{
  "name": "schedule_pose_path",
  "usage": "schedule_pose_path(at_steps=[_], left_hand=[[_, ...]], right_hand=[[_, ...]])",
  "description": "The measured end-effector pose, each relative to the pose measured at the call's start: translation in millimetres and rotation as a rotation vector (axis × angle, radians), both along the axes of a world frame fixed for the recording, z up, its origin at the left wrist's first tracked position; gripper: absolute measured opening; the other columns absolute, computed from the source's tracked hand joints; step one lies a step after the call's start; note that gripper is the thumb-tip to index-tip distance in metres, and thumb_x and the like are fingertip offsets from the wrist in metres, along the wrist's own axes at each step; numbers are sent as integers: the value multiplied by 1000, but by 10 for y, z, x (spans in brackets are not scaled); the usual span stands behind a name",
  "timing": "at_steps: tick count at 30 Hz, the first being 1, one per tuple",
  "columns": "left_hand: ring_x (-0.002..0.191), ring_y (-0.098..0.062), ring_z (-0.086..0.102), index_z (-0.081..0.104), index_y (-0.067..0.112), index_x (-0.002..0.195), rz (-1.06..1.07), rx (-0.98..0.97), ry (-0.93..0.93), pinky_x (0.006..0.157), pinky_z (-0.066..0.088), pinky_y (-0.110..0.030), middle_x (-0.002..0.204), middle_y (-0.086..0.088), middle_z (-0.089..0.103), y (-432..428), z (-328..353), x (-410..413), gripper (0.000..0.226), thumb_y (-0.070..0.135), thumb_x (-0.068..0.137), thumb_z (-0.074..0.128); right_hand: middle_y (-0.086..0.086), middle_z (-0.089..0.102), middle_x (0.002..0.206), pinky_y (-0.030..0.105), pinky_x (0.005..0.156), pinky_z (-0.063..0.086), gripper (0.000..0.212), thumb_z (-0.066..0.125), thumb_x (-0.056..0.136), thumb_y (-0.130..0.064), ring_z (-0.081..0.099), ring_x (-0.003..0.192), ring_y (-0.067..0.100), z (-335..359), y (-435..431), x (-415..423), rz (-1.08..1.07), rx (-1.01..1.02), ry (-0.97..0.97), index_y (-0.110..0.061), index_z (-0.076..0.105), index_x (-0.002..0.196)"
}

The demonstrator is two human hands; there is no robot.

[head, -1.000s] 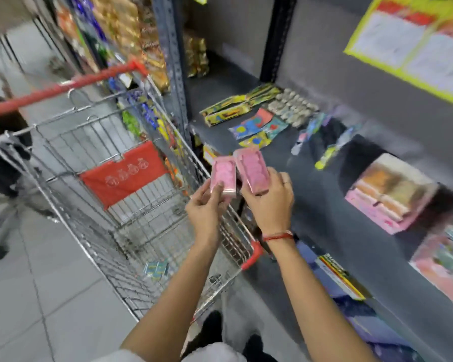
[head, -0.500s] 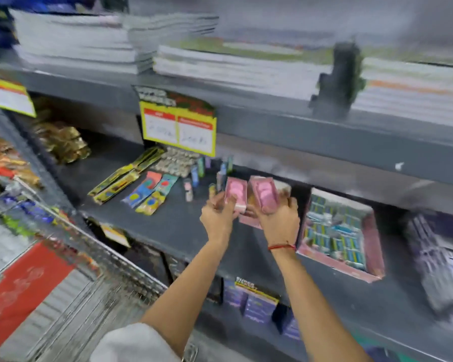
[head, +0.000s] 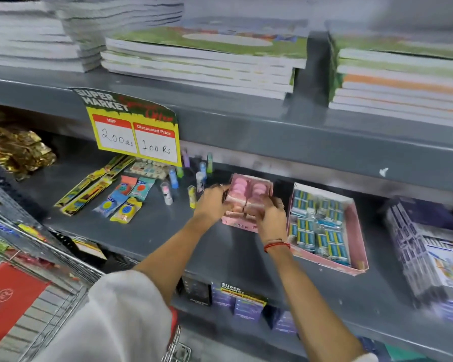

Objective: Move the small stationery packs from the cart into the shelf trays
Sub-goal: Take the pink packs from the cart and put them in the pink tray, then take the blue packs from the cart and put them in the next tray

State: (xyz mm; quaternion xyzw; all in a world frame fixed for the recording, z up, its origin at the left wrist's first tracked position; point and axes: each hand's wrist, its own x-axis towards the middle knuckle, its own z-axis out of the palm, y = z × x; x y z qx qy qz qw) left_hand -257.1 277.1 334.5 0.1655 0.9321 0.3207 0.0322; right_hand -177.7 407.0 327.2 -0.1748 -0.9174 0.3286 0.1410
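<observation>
Grey metal shop shelf [head: 147, 226], stacked exercise books [head: 199, 66] on the shelf above. Left hand [head: 211, 202] and right hand [head: 268, 218] each grip a small pink stationery pack [head: 237, 190], both over the pink cardboard tray [head: 239, 226]. Wire shopping cart [head: 45, 304] lower left.

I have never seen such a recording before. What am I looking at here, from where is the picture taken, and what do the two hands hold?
There is no machine here: a person works with two bare hands. The single picture comes from a camera worn on the person's head, looking forward and down, so you see the arms from above.

The left hand and the right hand each grip a pink pack, side by side, over a pink tray on the grey shelf. Whether the packs already rest in the tray cannot be told.

Right of it stands a second tray full of small blue packs. To the left lie flat colourful packets and small upright tubes. Above hangs a price sign, with stacked notebooks on the upper shelf. The wire cart is at lower left.
</observation>
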Motion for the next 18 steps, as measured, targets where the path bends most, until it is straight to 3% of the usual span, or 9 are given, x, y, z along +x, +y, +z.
schedule_pose_path(at_steps=[3, 8, 12, 15, 18], left_hand=[[99, -32, 64, 66, 15, 115, -49, -189, 42, 79, 53, -39, 105, -13, 69, 12, 50, -56, 33, 20, 83, 64], [108, -31, 62, 60, 14, 122, -84, -343, 109, 84, 52, -39, 115, -11, 67, 15, 58, -87, 37, 27, 87, 63], [117, -28, 55, 57, 13, 124, -70, -414, 219, 92, 46, -42, 121, -8, 61, -4, 45, 26, 39, 28, 88, 59], [121, -27, 52, 52, 15, 133, -29, -283, 307, 100, 41, -43, 128, -7, 58, -165, 2, 230, 48, 28, 88, 59], [117, -32, 56, 56, 9, 129, 58, -110, 409, 94, 47, -43, 124, -12, 62, -561, -74, 455, 46, 21, 85, 62]], right_hand=[[18, 52, 127, 34, 91, 51, 45, 53, 88, 1, 62, 103, 33, -1, 33, -35, -7, 47, -1, -16, 53, 130], [16, 51, 130, 40, 94, 50, 44, 51, 91, -6, 49, 119, 33, -50, 63, -91, -13, 196, -95, -18, 47, 133], [15, 57, 126, 40, 100, 45, 44, 61, 87, -15, 47, 116, 34, -13, 77, -74, -3, 360, -141, -13, 51, 129], [17, 59, 124, 41, 95, 46, 40, 64, 83, -13, 49, 111, 37, 60, -55, -1, -24, 353, -27, -7, 57, 122], [24, 62, 115, 45, 91, 48, 31, 66, 79, -6, 54, 107, 42, 140, -433, 37, 60, 266, 167, 1, 63, 110]])
